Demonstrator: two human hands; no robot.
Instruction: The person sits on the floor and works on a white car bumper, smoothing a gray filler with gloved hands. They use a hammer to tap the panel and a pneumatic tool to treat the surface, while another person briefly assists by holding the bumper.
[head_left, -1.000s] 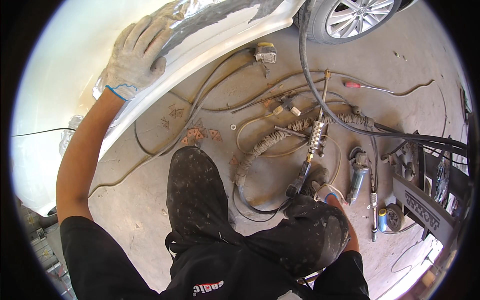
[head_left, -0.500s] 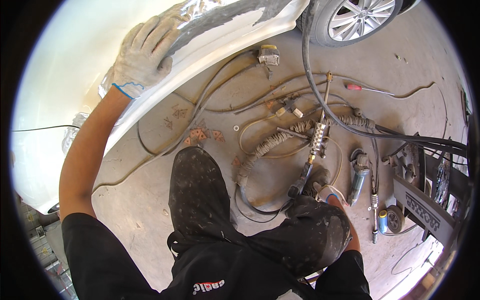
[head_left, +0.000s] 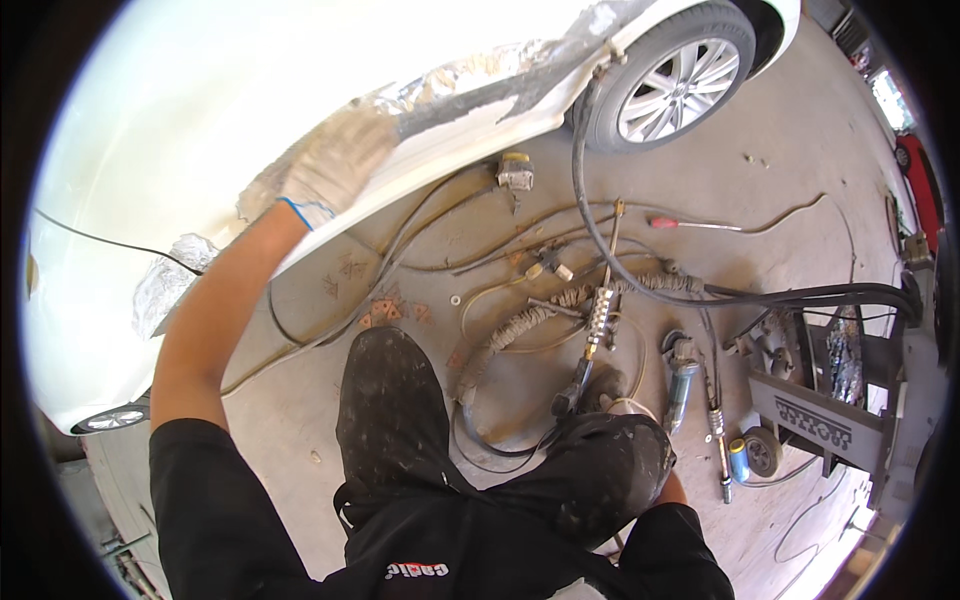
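My left hand [head_left: 345, 155], in a pale, dusty work glove with a blue cuff edge, lies flat on the side of a white car [head_left: 220, 90]. Its fingers are stretched out, a little blurred, beside a grey sanded strip [head_left: 480, 97] and crinkled foil. My right hand [head_left: 608, 382], also gloved, is low beside my bent knee, mostly hidden by it. Close by is the dark handle of a long metal rod tool with a coiled, spring-like section [head_left: 600, 318]. Whether my right fingers grip anything is hidden.
Cables and a cloth-wrapped hose [head_left: 515, 328] loop over the floor. A red-handled screwdriver [head_left: 690, 224], an angle grinder [head_left: 681, 385], small copper-coloured triangles [head_left: 380, 312] and a blue can [head_left: 738, 460] lie about. A wheeled machine [head_left: 815, 410] stands right; the car's wheel [head_left: 670, 85] is ahead.
The view has shifted, showing more of the car and its wheel. My left hand has slid along the panel, still flat. My right hand stays low by the knee, now more hidden.
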